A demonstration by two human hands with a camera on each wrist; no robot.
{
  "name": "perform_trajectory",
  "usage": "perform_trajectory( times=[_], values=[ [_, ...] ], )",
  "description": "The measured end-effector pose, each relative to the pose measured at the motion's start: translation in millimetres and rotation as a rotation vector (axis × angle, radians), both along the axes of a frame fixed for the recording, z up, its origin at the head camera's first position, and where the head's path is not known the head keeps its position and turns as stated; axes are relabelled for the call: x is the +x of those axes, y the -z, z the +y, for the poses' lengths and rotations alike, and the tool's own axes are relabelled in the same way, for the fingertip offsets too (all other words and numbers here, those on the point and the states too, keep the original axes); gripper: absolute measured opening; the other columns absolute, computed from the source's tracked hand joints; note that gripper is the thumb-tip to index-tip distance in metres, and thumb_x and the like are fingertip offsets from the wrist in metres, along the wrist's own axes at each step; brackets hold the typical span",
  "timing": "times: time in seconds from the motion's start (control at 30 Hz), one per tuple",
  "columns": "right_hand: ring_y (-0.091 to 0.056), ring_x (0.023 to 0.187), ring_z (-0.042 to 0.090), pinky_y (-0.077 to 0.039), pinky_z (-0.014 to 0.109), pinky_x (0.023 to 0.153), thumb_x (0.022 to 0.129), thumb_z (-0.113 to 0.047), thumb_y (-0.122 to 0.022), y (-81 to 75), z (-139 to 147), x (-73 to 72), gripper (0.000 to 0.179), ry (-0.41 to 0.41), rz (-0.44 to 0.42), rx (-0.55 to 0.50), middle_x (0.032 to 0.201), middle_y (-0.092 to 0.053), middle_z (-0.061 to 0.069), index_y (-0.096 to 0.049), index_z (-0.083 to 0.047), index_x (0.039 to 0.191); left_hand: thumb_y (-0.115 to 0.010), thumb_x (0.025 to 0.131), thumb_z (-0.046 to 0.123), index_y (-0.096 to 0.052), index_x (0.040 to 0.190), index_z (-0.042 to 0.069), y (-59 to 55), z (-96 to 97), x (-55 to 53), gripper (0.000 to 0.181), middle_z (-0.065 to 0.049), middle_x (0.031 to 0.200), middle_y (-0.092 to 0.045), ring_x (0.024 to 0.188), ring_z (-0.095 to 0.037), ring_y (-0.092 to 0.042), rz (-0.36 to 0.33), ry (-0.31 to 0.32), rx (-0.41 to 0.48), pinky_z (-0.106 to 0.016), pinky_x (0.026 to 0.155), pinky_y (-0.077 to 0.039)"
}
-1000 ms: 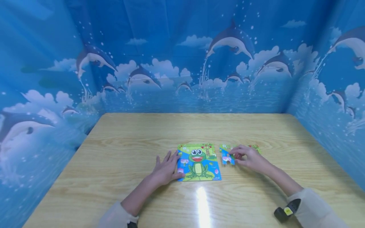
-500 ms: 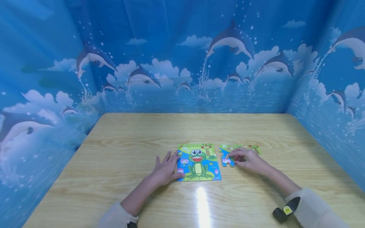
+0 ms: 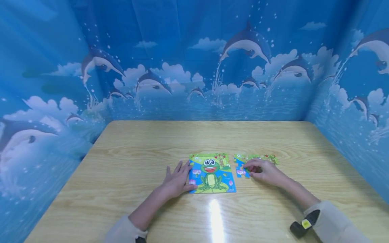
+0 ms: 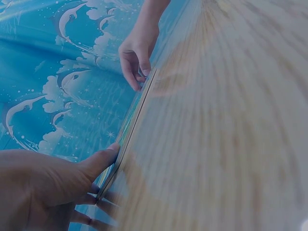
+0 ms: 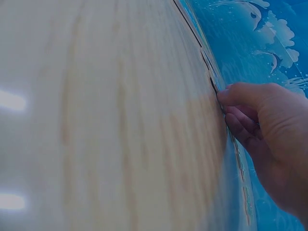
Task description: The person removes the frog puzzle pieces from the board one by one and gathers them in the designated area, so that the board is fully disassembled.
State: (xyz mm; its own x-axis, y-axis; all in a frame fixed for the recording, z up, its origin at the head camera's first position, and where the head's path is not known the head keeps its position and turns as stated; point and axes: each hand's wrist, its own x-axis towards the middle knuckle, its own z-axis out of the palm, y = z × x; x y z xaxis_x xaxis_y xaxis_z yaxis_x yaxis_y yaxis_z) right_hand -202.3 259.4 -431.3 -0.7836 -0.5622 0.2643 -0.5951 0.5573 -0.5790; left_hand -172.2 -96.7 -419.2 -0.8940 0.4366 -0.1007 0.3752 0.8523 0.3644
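A square frog picture board (image 3: 210, 175) lies on the table. My left hand (image 3: 177, 180) rests along its left edge, fingers spread and thumb over the lower left corner. In the left wrist view that thumb (image 4: 103, 161) lies on top of the board's edge. Just right of the board, my right hand (image 3: 264, 171) pinches a blue jigsaw piece with a pink flower (image 3: 241, 172) between thumb and fingertips. The piece sits right below a row of joined jigsaw pieces (image 3: 240, 157), whose middle my fingers partly cover. In the right wrist view the right hand (image 5: 269, 130) is low at the pieces' edge.
The wooden table (image 3: 152, 141) extends around the board and pieces. A blue curtain with dolphins (image 3: 188, 67) surrounds its back and sides. Each wrist wears a dark strap; the right one carries a small black camera (image 3: 299, 229).
My right hand has shifted the flower piece slightly down and to the left, leaving it lined up under the row's left end. My left hand and the board have stayed put.
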Motion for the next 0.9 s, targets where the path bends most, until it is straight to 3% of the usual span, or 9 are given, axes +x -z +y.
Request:
perform_trajectory(
  times=[0.53, 0.9],
  values=[
    [-0.056, 0.080, 0.011, -0.050, 0.024, 0.067, 0.080, -0.001, -0.068, 1.7, 4.3, -2.8, 0.030, 0.037, -0.105, 0.018, 0.091, -0.060, -0.003, -0.064, -0.003, 0.110, -0.060, 0.083, 0.050, -0.033, 0.141, 0.005, 1.7, -0.3, 0.9, 0.078, -0.011, 0.150, -0.018, 0.135, -0.034, -0.012, 0.005, -0.002, 0.003, -0.067, 0.098, -0.006],
    [-0.055, 0.079, 0.010, -0.050, 0.024, 0.066, 0.079, 0.000, -0.068, 2.0, 4.5, -3.0, 0.031, 0.021, -0.115, -0.017, 0.090, -0.059, 0.000, -0.063, -0.001, 0.110, -0.059, 0.083, 0.050, -0.032, 0.141, 0.005, 0.3, -0.3, 0.9, 0.078, -0.011, 0.150, -0.018, 0.135, -0.034, -0.012, 0.008, -0.001, -0.004, -0.067, 0.099, -0.005]
  ],
)
